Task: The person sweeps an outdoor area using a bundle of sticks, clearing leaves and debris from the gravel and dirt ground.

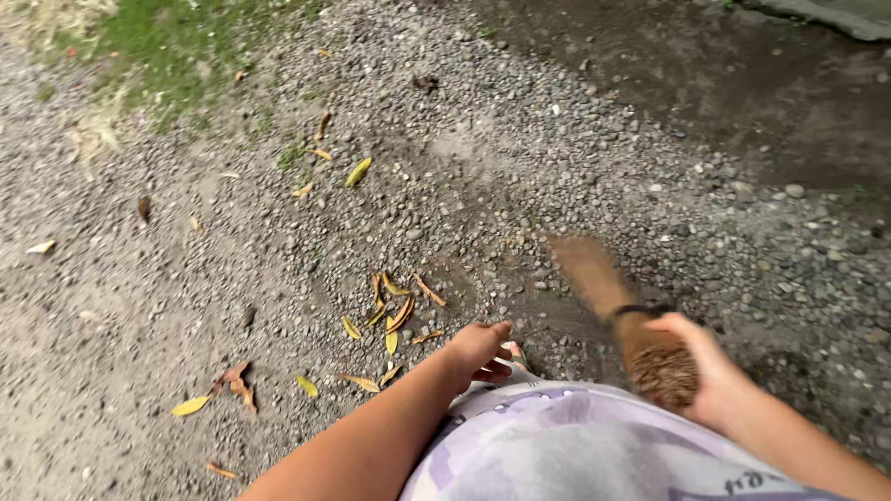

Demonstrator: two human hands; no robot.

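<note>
We see a gravel ground (232, 278) with a bare swept patch in the middle. Yellow leaves (394, 315) still lie at lower middle and left. Our right hand (710, 371) wraps the stick broom (631, 325), lower right. Our left hand (478, 351) is loosely curled, holding nothing.

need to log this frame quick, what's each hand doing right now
Left hand: loosely curled, holding nothing, hanging over the gravel.
Right hand: closed around the bound end of a stick broom.

Broom (594, 278) tip is motion-blurred; both forearms are cut off by the bottom edge
</note>
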